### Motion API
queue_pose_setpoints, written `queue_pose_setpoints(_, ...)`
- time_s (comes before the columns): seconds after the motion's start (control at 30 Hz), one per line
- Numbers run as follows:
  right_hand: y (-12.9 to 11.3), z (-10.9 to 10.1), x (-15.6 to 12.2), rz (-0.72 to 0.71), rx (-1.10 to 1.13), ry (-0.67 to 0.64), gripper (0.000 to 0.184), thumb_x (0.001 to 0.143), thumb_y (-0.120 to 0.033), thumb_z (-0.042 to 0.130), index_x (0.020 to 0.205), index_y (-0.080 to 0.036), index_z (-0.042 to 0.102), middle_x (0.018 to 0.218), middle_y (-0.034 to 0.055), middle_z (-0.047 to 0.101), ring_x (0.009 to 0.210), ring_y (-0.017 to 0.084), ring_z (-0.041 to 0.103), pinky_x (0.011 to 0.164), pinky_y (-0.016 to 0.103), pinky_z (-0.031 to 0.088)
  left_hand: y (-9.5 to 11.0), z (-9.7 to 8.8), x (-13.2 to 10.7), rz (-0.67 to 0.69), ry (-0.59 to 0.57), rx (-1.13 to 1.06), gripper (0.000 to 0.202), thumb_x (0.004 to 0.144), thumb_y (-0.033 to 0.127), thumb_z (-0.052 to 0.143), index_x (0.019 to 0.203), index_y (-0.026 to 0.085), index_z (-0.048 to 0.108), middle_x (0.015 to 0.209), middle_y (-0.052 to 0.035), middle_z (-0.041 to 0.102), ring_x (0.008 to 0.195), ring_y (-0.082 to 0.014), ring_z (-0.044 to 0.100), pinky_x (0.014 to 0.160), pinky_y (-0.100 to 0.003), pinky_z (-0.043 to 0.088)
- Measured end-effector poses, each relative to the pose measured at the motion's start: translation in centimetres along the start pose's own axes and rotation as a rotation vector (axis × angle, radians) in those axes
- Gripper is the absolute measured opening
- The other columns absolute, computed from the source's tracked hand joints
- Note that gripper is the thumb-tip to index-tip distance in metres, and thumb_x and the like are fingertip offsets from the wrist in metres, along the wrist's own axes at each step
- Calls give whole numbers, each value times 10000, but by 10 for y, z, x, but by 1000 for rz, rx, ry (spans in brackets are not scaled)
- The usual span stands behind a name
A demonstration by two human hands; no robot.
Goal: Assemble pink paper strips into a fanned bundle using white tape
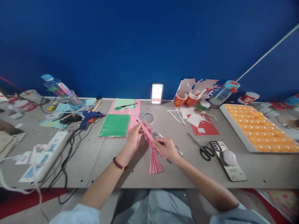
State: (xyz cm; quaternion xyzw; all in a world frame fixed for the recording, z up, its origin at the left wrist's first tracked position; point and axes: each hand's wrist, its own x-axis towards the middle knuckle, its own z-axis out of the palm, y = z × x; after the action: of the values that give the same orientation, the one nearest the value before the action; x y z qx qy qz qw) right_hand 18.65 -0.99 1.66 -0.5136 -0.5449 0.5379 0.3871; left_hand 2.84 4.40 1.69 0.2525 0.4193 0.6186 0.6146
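A long folded strip of pink paper (pixel 150 137) runs slantwise between my hands. My left hand (pixel 135 134) grips its upper part, fingers pinched. My right hand (pixel 167 148) pinches the strip lower down, with thumb and fingertips pressed on it. Under the strip is a pleated pink paper fan (pixel 155 163), narrow at the waist and spread out towards me. The strip partly covers the fan's upper half, and I cannot tell whether the two are joined. White paper strips (pixel 179 150) lie behind my right hand. A roll of clear tape (pixel 148 118) rests just beyond my hands.
Scissors (pixel 203 149) and a phone (pixel 229 160) lie to the right, beside a tray of orange balls (pixel 257 127). At left are green paper (pixel 114 125), a blue glue gun (pixel 90 118) and a power strip (pixel 46 155) with cables. Red paper cups (pixel 180 99) stand along the back.
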Motion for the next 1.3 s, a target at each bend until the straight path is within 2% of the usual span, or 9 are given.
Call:
queue_pose_setpoints(0.17, 5, -1, 0, 9, -20, -10, 318, 800, -458, 598, 768, -165, 717, 603, 33, 655, 494, 122, 568, 436, 218, 463, 5, -2, 5, 6, 45, -51, 318, 600, 412, 795, 758, 147, 716, 789, -66, 722, 726, -138, 648, 639, -229, 443)
queue_pose_setpoints(0.3, 8, -1, 1, 11, 14, -4, 319, 796, -470, 606, 783, -172, 719, 627, 38, 671, 532, 143, 603, 451, 234, 482, 9, -4, 7, 62, 0, 33, 339, 660, 460, 746, 796, 151, 711, 792, -64, 716, 692, -128, 630, 620, -232, 440)
queue_pose_setpoints(0.43, 4, -1, 2, 67, 79, 6, 360, 758, -514, 635, 804, -165, 710, 625, 20, 657, 446, 106, 541, 418, 229, 467, 10, -3, 4, 42, -110, 89, 438, 685, 518, 713, 934, 159, 712, 841, -64, 717, 694, -128, 621, 634, -236, 452)
queue_pose_setpoints(0.57, -2, -4, 4, 150, 279, -41, 381, 721, -531, 675, 778, -154, 675, 626, 8, 640, 443, 79, 524, 398, 190, 435, 10, -1, -3, -52, -278, 166, 467, 691, 433, 747, 1070, 166, 686, 872, -68, 716, 754, -139, 629, 677, -237, 458)
queue_pose_setpoints(0.7, -3, -9, 6, 220, 518, -170, 368, 701, -496, 716, 800, -146, 657, 664, 19, 648, 514, 98, 579, 463, 210, 488, 13, 1, -9, -100, -397, 242, 417, 653, 331, 796, 1025, 165, 709, 867, -66, 713, 720, -135, 621, 720, -263, 469)
queue_pose_setpoints(0.83, -3, -11, 6, 290, 615, -262, 345, 713, -455, 719, 845, -144, 650, 673, 15, 636, 542, 111, 591, 482, 232, 511, 11, 0, -13, -164, -525, 311, 312, 663, 309, 791, 928, 153, 737, 735, -59, 693, 650, -147, 610, 680, -289, 482)
queue_pose_setpoints(1.07, -4, -11, 6, 173, 571, -234, 331, 754, -470, 682, 888, -184, 581, 691, -5, 640, 585, 125, 622, 603, 264, 536, 4, 1, -11, -90, -401, 275, 195, 608, 281, 818, 678, 155, 686, 694, -21, 670, 640, -124, 600, 656, -243, 488)
queue_pose_setpoints(1.2, -5, -11, 6, 92, 380, -191, 385, 696, -457, 736, 928, -193, 577, 726, -9, 663, 626, 139, 646, 630, 282, 536, 3, 2, -10, -87, -332, 246, 220, 601, 280, 817, 688, 149, 664, 644, 2, 637, 573, -103, 572, 586, -221, 471)
queue_pose_setpoints(1.3, -6, -10, 4, 54, 249, -171, 360, 740, -475, 685, 894, -158, 612, 749, 31, 689, 656, 144, 659, 655, 288, 536, 4, 4, -11, -101, -288, 235, 238, 584, 288, 820, 666, 146, 647, 596, 19, 610, 519, -92, 543, 539, -222, 452)
